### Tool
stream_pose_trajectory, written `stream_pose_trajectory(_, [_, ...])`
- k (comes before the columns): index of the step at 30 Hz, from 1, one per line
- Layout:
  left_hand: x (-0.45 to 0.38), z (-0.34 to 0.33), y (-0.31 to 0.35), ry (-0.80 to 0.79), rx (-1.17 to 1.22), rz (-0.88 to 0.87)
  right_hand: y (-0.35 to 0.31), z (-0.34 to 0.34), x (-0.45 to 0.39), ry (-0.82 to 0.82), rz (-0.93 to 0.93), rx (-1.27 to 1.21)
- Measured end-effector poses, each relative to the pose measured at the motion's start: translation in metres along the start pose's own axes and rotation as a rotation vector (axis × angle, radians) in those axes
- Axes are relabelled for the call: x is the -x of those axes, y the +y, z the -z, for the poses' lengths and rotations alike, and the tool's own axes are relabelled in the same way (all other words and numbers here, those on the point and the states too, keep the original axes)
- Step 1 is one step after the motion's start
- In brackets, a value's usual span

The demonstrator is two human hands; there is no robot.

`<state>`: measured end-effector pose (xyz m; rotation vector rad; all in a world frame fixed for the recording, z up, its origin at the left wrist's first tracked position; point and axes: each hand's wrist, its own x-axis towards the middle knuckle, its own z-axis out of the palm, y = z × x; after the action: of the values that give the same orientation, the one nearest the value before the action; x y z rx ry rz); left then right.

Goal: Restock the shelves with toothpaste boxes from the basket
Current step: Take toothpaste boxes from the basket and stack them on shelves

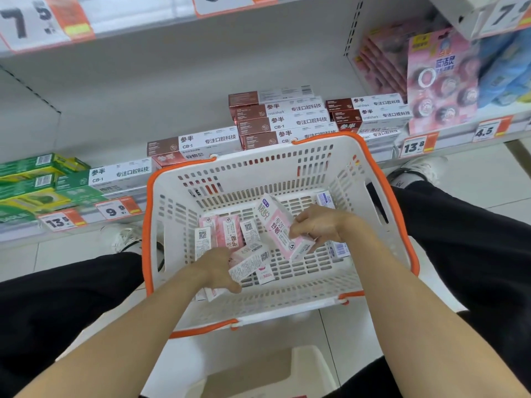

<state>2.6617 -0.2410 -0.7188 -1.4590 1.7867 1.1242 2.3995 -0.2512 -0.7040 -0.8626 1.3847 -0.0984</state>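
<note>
Basket (161,214): white with orange rim, on the floor between the person's knees, set just before the low shelf so boxes travel a short way
Right hand (319,225): fingers curled round a pink toothpaste box (280,228), lifted clear above the basket floor near its far right corner
That box's axis: long axis runs from far-left down to near-right, tilted, printed face up
Left hand (218,270): fingers curled on a second box (248,261) near the near left side, long axis left-right
Loose boxes (230,232): lie flat mid-floor
Shelf (115,116): bare stretch left of the stacked brown boxes (281,119), likely the gap to fill
</note>
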Motion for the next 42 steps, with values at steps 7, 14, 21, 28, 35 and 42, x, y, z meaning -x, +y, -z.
stream_pose_trajectory(7, [0.004,0.010,-0.010,-0.080,-0.021,0.039,0.001,0.009,0.004,0.004,0.002,0.038])
stream_pose_trajectory(14, [0.017,0.026,-0.001,-0.133,0.131,-0.033,0.005,0.017,0.002,-0.077,-0.012,0.023])
stream_pose_trajectory(21, [0.023,0.039,-0.007,-0.030,0.339,-0.117,0.001,0.023,0.009,-0.070,0.070,-0.121])
stream_pose_trajectory(28, [0.029,0.031,-0.001,-0.018,1.266,0.018,-0.010,0.023,0.013,-0.080,0.127,-0.118])
stream_pose_trajectory(35, [0.055,0.057,0.035,0.129,1.478,-0.301,-0.047,0.035,0.055,-0.109,0.312,-0.059])
stream_pose_trajectory(42, [0.109,0.107,0.064,0.258,1.440,-0.496,-0.088,0.022,0.095,-0.066,0.599,-0.238])
